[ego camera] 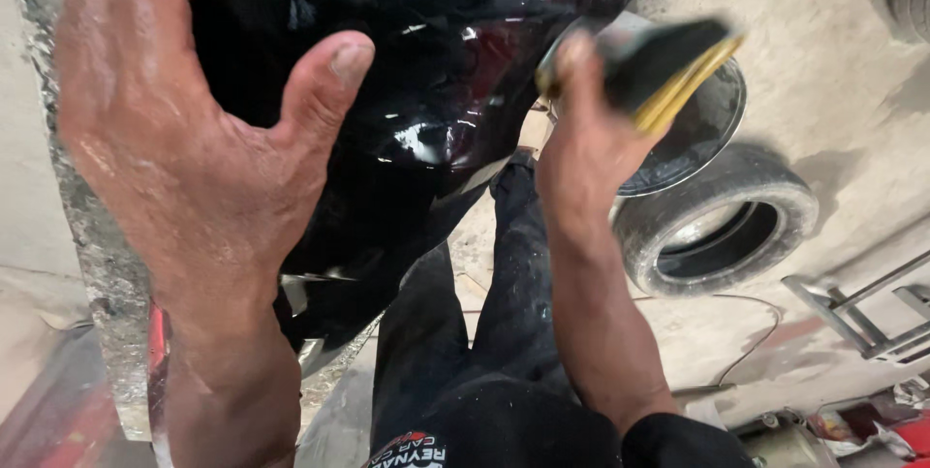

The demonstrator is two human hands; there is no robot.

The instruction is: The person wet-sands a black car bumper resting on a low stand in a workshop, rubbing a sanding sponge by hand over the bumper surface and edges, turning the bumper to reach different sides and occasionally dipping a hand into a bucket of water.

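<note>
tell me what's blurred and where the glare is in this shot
Head view: the right hand and its dark, yellow-edged pad are smeared by motion blur; the left hand is sharp; white glare spots sit on the glossy black panel; the tyre is evenly lit.

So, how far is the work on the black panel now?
Looks done: the black panel is already glossy and reflective, wet in places. In hand: the right hand holds a dark pad with a yellow edge, blurred in motion, at the panel's edge; the left hand is open on the surface. What is left cannot be judged; the masked edge remains covered.
</note>
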